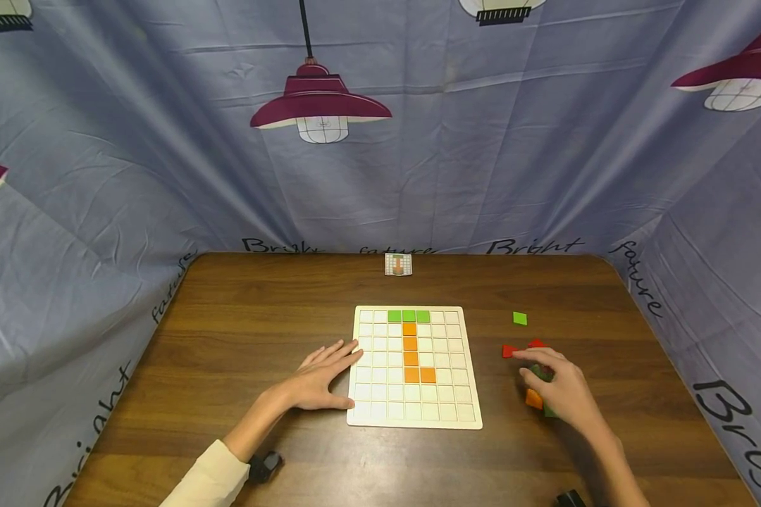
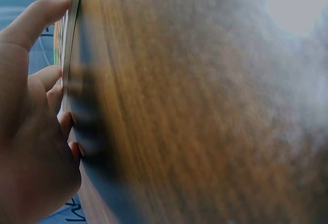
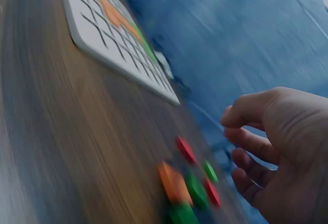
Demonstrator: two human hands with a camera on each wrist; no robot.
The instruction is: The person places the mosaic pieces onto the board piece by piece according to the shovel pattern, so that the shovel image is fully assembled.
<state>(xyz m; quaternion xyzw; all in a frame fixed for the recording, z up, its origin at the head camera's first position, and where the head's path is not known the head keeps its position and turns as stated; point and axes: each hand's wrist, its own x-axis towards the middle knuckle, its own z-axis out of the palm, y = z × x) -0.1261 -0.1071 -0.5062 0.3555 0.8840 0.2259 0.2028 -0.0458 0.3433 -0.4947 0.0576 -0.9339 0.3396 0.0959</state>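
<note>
A white grid board lies on the wooden table. Green tiles form a short row in its top line, and below them orange tiles run down a column with one more at the lower right. My left hand is spread beside the board, its fingertips and thumb touching the left edge. To the right, my right hand hovers over a small pile of loose tiles, fingers bent and thumb apart, nothing between them. A red tile and an orange tile show near it; the hand partly hides the pile.
A lone green tile lies beyond the pile. At the table's back edge is a small card with a grid picture. A blue curtain printed with lamps surrounds the table. A dark object is by the left wrist.
</note>
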